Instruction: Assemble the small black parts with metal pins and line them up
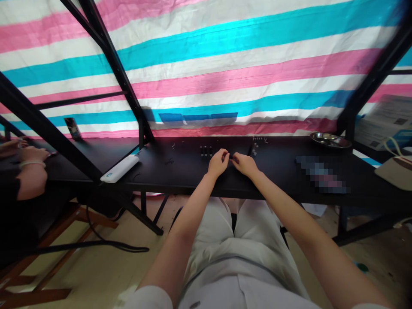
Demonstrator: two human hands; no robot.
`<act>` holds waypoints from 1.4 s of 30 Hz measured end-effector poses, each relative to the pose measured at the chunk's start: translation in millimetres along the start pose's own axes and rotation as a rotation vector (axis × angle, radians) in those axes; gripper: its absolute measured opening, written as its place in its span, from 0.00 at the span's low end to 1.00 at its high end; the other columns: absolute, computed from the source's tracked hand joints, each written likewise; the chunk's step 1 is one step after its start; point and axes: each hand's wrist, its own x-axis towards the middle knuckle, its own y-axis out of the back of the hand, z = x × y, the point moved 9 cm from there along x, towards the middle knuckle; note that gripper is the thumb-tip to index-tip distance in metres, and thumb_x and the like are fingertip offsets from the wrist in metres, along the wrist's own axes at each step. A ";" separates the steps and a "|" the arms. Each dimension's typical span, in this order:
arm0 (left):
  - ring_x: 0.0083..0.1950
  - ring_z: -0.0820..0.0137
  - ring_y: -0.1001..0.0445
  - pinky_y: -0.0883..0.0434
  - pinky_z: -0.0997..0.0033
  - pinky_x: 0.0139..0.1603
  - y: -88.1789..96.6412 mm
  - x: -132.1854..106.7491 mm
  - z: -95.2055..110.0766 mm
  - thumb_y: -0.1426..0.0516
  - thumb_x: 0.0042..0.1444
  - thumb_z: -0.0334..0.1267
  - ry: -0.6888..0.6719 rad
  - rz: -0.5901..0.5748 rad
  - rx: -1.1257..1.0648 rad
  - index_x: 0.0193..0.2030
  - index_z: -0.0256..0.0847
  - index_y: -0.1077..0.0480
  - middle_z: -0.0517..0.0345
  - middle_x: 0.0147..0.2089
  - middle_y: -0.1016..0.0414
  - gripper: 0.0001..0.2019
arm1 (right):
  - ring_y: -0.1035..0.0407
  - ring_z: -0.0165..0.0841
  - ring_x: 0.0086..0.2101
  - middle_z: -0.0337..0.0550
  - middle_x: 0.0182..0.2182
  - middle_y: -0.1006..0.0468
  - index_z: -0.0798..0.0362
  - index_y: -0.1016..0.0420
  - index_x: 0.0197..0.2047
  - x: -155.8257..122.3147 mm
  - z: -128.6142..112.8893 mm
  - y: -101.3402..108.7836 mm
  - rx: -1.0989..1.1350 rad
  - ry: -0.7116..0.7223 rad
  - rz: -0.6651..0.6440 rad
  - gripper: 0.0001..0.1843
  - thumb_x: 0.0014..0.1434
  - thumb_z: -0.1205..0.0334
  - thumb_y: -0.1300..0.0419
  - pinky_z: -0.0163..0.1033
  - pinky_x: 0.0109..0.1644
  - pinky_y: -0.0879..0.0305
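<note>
My left hand point(219, 162) and my right hand point(243, 163) meet above the black table point(180, 178), their fingers closed around a small dark piece point(231, 157) that I cannot make out further. Just behind my left hand, several small dark pieces with light ends point(205, 151) stand in a short row. Beyond my right hand lies a cluster of small grey pieces point(255, 149), with a line of tiny pale bits point(259, 138) at the table's back edge.
A white oblong device point(120, 168) lies at the left by a black frame post point(120, 81). To the right are a round metal dish point(330, 140), a blurred-out item point(322, 175) and a beige pouch point(395, 172). Another person's hands point(32, 155) work at far left.
</note>
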 end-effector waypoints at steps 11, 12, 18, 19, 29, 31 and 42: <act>0.35 0.72 0.30 0.33 0.72 0.38 -5.2 -0.2 -2.1 0.50 0.58 0.36 -0.002 -0.047 -0.005 0.39 0.41 0.34 0.58 0.33 0.29 0.06 | 0.31 0.33 0.30 0.41 0.31 0.23 0.51 0.32 0.38 0.7 1.2 -2.2 -0.038 0.006 -0.008 0.11 0.60 0.55 0.49 0.35 0.29 0.51; 0.36 0.72 0.30 0.32 0.72 0.39 -5.9 -0.2 -2.9 0.49 0.57 0.36 0.002 -0.054 -0.005 0.39 0.41 0.34 0.58 0.34 0.29 0.06 | 0.31 0.33 0.30 0.41 0.31 0.23 0.51 0.32 0.38 0.6 1.2 -2.4 -0.043 0.006 -0.013 0.11 0.60 0.55 0.49 0.35 0.29 0.51; 0.36 0.71 0.29 0.32 0.71 0.38 -8.6 -0.5 -4.3 0.49 0.57 0.36 0.006 -0.073 -0.013 0.39 0.42 0.33 0.58 0.33 0.28 0.06 | 0.31 0.33 0.30 0.43 0.32 0.23 0.51 0.32 0.38 0.3 1.4 -3.4 -0.057 -0.003 -0.047 0.10 0.59 0.56 0.48 0.35 0.29 0.50; 0.36 0.71 0.29 0.32 0.71 0.38 -8.5 -0.4 -4.0 0.49 0.57 0.36 0.002 -0.071 -0.015 0.39 0.41 0.33 0.58 0.33 0.28 0.06 | 0.31 0.33 0.30 0.43 0.32 0.23 0.51 0.32 0.38 0.2 1.3 -3.6 -0.055 -0.003 -0.051 0.10 0.59 0.56 0.48 0.35 0.29 0.50; 0.35 0.72 0.30 0.32 0.71 0.39 -0.6 -0.2 1.9 0.48 0.56 0.38 0.003 -0.009 -0.030 0.38 0.41 0.31 0.57 0.35 0.27 0.06 | 0.32 0.33 0.29 0.42 0.29 0.24 0.51 0.31 0.37 0.8 3.5 -1.4 0.035 -0.031 -0.016 0.10 0.58 0.56 0.48 0.34 0.29 0.48; 0.35 0.73 0.30 0.33 0.71 0.41 11.2 -0.3 0.4 0.49 0.58 0.40 0.036 0.094 -0.049 0.38 0.41 0.32 0.56 0.35 0.27 0.08 | 0.32 0.32 0.29 0.42 0.27 0.25 0.52 0.32 0.37 1.9 5.8 0.9 0.122 -0.036 0.042 0.09 0.58 0.56 0.47 0.34 0.30 0.46; 0.25 0.77 0.34 0.35 0.76 0.30 62.5 -25.1 -84.8 0.58 0.59 0.39 0.565 0.771 -0.525 0.33 0.37 0.36 0.59 0.26 0.33 0.13 | 0.32 0.30 0.29 0.40 0.27 0.25 0.54 0.31 0.29 34.2 -2.0 -21.4 0.479 -0.072 -0.008 0.04 0.50 0.63 0.42 0.34 0.37 0.38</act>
